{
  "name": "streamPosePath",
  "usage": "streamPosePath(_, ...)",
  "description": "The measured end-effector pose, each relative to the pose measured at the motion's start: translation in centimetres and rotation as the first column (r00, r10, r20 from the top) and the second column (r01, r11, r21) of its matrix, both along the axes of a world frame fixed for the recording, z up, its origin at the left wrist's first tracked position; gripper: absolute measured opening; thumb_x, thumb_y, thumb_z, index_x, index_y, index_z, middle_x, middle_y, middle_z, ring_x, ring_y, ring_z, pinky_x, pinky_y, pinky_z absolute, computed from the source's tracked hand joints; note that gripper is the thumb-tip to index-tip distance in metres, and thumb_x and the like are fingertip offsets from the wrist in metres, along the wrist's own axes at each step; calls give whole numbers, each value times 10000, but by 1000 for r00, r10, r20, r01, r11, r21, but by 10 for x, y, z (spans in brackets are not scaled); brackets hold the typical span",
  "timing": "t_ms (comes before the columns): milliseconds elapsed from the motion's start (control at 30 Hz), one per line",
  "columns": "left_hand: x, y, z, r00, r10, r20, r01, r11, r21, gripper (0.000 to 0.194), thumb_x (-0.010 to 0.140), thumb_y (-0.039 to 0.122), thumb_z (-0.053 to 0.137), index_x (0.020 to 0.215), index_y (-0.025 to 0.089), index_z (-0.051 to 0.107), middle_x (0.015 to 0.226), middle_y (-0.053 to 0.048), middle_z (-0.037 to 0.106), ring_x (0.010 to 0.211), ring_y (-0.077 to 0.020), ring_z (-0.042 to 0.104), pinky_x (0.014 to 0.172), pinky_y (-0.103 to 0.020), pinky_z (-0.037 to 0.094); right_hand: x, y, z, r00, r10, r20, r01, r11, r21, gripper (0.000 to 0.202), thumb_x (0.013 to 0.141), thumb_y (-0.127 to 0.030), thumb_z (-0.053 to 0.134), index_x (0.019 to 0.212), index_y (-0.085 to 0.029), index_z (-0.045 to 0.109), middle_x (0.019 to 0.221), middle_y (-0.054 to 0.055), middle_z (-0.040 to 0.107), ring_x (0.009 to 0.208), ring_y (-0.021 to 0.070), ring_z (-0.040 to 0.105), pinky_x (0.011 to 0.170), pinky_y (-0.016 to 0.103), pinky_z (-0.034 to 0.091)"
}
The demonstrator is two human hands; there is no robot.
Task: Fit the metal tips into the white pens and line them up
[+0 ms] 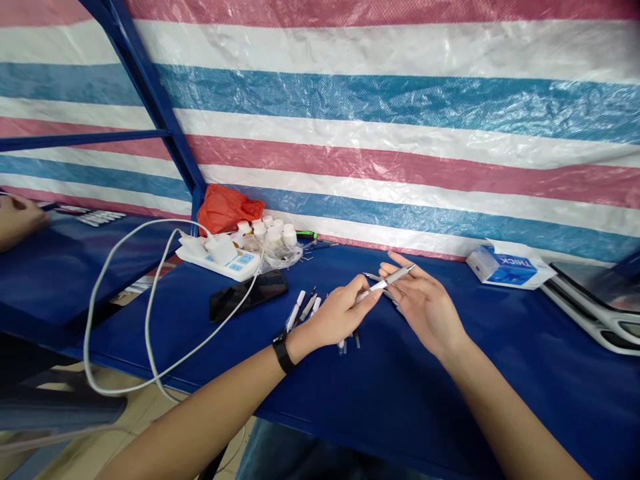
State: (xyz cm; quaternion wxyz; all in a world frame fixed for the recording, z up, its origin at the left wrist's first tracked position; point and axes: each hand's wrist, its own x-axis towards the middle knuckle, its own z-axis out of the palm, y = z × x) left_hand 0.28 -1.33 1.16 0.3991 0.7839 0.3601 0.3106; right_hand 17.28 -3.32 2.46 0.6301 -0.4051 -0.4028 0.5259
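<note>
Pen [386, 283] in left hand [336, 314], right hand [429, 316] spread

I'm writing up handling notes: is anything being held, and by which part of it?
The left grip holds a pen by the end away from its tip. The right grip is open; any touch is unclear.

"THICK" on blue-white box [511, 268]

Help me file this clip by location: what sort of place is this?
Probably a makeshift workshop: a striped sheet hangs behind the blue table, loose pens lie on that table, and another person's hand shows at a neighbouring table.
</note>
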Motion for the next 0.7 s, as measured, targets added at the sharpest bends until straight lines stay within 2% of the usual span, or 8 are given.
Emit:
streamPosePath(67,0,0,0,1000,1,-8,-1,1000,4,295,1025,455,379,834,230,379,637,72,439,577,-130,461,568,-249,335,0,0,0,999,16,29,-16,1000,-3,345,736,-383,754,1067,-285,752,1091,43,767,1131,261,677,1024,449,515)
streamPosePath(133,1,1,0,1000,-1,-14,1,999,42,286,1040,423,349,841,225,409,676,57,474,613,-136,487,596,-257,356,-1,0,-3,996,-16,83,15,1000,7,290,742,-456,773,971,-276,764,1111,49,755,1093,258,679,982,436,535)
streamPosePath(267,1,4,0,1000,6,13,-8,993,118,299,1039,379,350,823,211,471,742,29,503,683,-145,500,652,-270,367,-4,0,-7,989,-92,113,90,996,17,280,652,-477,868,700,-236,734,1136,41,729,839,180,666,904,410,553)
streamPosePath(333,0,4,1,999,1,46,-5,997,78,294,1041,402,346,873,214,498,709,41,479,650,-140,481,634,-266,352,-5,0,-5,993,-90,73,90,996,10,259,621,-435,892,747,-249,762,1074,30,737,838,173,664,932,414,544)
streamPosePath(400,-1,3,2,997,3,72,-5,1000,18,265,1035,433,370,972,221,518,656,65,433,588,-130,442,599,-255,330,-5,0,-2,996,-76,41,75,997,6,302,615,-404,892,866,-271,790,980,22,746,930,204,677,976,424,529)
streamPosePath(467,-1,2,1,996,15,86,-14,1000,-9,240,1019,450,419,1031,229,510,623,86,393,543,-118,405,570,-241,306,-4,0,0,996,-77,45,77,997,15,318,633,-423,878,902,-277,791,958,25,746,1000,228,674,983,430,527)
streamPosePath(600,-1,3,-1,997,13,81,-15,1000,24,243,1008,465,442,1005,229,501,607,92,384,531,-111,395,556,-230,297,-2,1,-3,982,-139,130,135,990,35,297,643,-501,867,759,-250,757,1054,33,730,884,195,667,902,406,553)
streamPosePath(700,0,4,-1,998,21,60,-24,998,60,264,1020,449,408,969,218,524,649,70,434,562,-116,416,570,-237,315,-1,1,-5,983,-135,123,131,990,43,304,641,-458,877,857,-268,779,988,26,741,909,203,675,917,409,544)
